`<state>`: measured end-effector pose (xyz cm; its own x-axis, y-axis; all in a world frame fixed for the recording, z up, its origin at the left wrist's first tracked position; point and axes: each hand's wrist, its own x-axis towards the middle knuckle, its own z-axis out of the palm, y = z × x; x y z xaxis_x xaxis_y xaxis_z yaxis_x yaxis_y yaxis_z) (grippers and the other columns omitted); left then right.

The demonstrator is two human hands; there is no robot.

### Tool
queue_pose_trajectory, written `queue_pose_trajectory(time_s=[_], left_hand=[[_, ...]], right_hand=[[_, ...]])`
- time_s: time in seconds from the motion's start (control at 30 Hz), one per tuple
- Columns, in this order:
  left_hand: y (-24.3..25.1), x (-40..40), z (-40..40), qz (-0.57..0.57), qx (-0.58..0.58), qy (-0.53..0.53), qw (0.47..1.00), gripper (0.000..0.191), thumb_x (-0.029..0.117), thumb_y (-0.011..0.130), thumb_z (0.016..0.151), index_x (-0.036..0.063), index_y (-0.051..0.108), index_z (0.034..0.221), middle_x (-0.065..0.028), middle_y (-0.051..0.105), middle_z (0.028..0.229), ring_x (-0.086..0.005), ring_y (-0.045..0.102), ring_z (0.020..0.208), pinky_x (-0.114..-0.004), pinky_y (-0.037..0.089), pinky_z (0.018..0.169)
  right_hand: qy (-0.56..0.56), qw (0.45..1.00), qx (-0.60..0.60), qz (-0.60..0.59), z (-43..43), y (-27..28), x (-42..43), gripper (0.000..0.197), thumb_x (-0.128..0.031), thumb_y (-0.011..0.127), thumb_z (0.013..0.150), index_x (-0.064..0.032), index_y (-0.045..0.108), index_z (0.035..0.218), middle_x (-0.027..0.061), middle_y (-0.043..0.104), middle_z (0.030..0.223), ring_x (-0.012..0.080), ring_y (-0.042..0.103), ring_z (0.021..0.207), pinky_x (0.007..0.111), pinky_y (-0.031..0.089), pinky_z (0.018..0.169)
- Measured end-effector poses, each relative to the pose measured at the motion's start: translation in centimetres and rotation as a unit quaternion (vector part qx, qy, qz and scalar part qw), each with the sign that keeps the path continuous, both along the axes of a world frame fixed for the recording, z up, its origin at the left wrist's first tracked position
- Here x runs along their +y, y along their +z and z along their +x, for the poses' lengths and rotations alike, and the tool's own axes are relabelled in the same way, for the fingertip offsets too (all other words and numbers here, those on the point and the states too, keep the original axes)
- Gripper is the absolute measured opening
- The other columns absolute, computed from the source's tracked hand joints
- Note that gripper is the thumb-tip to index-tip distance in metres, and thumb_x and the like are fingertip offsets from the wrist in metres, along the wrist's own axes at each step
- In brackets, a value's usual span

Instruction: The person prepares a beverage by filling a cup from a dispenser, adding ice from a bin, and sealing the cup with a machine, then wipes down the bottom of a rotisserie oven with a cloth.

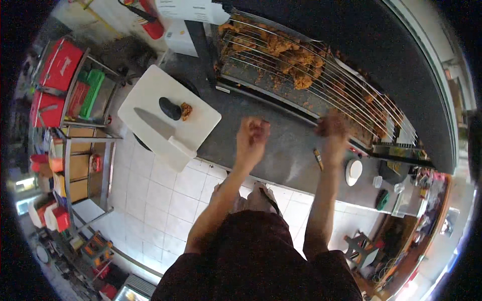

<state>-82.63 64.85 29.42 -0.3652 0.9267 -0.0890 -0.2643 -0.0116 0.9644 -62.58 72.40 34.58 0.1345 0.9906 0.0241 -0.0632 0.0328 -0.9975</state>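
My left hand [254, 131] hovers over the dark grey counter [278, 158], its fingers curled in with nothing visible in them. Further right, my right hand [334, 128] is motion-blurred at the front edge of a display case [260, 92]; whether it holds anything is unclear. Fried chicken pieces [301, 66] lie on a tray with crumbs behind the case's thin metal bars [331, 88]. To the left, a white cutting board [199, 124] carries a large knife with a white handle [182, 146], a dark oblong stone-like object [170, 108] and a small brown fried piece [186, 111].
A marker-like stick [318, 159] and a round white lidded thing [354, 172] lie on the counter's right side. The cutting board overhangs the counter's front edge. Metal shelving [67, 165] with boxes stands at left above a tiled floor [150, 203]. A fire extinguisher [152, 28] hangs behind.
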Motion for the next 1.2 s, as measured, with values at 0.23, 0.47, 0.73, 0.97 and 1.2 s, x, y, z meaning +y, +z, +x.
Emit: queue_pose_trajectory(time_s=[0.23, 0.47, 0.73, 0.97, 1.2], left_hand=[[-8.0, -7.9, -4.0, -0.011, 0.12, -0.018, 0.992, 0.041, 0.01, 0.056, 0.094, 0.0046, 0.044, 0.133, -0.0156, 0.048, 0.131, -0.0245, 0.054, 0.112, -0.034, 0.048, 0.085], [-6.3, -17.1, -14.7, -0.218, 0.228, 0.202, 0.927, 0.031, 0.01, 0.061, 0.091, 0.0053, 0.055, 0.121, -0.0086, 0.065, 0.111, -0.0162, 0.062, 0.096, -0.03, 0.05, 0.073], [-19.8, -50.2, -6.8, -0.365, 0.059, 0.539, 0.757, 0.035, 0.01, 0.063, 0.089, 0.0085, 0.054, 0.122, -0.0102, 0.064, 0.104, -0.0181, 0.063, 0.087, -0.031, 0.052, 0.068], [-21.9, -58.7, 11.1, -0.357, -0.286, 0.728, 0.51, 0.029, 0.024, 0.059, 0.087, 0.0084, 0.051, 0.11, -0.0096, 0.064, 0.093, -0.0226, 0.063, 0.072, -0.037, 0.051, 0.056], [-27.4, -58.6, 10.2, -0.308, -0.453, 0.666, 0.507, 0.031, 0.027, 0.057, 0.088, 0.0087, 0.053, 0.113, -0.0117, 0.061, 0.101, -0.0327, 0.062, 0.08, -0.045, 0.053, 0.062]], right_hand=[[0.359, 0.914, -0.127, -0.14, -11.4, -6.7, -8.9, 0.06, -0.03, 0.064, 0.089, -0.0061, 0.043, 0.139, 0.0145, 0.057, 0.128, 0.0265, 0.051, 0.122, 0.039, 0.042, 0.102], [0.36, 0.832, -0.401, 0.131, -30.0, -13.0, -1.0, 0.061, -0.035, 0.081, 0.068, -0.0132, 0.062, 0.122, 0.018, 0.049, 0.136, 0.0391, 0.04, 0.13, 0.049, 0.035, 0.107], [0.368, 0.709, -0.555, 0.229, -37.6, -15.1, -0.4, 0.064, -0.041, 0.082, 0.063, -0.0072, 0.063, 0.114, 0.0151, 0.059, 0.119, 0.0365, 0.055, 0.107, 0.055, 0.047, 0.084], [0.338, 0.765, -0.471, 0.281, -33.8, -20.6, 1.3, 0.051, -0.041, 0.076, 0.077, -0.0061, 0.064, 0.112, 0.0147, 0.062, 0.111, 0.0359, 0.058, 0.101, 0.051, 0.046, 0.085], [0.328, 0.881, -0.271, 0.205, -32.4, -22.0, -1.1, 0.055, -0.043, 0.067, 0.083, -0.0081, 0.059, 0.124, 0.0161, 0.061, 0.114, 0.0345, 0.061, 0.097, 0.057, 0.046, 0.086]])
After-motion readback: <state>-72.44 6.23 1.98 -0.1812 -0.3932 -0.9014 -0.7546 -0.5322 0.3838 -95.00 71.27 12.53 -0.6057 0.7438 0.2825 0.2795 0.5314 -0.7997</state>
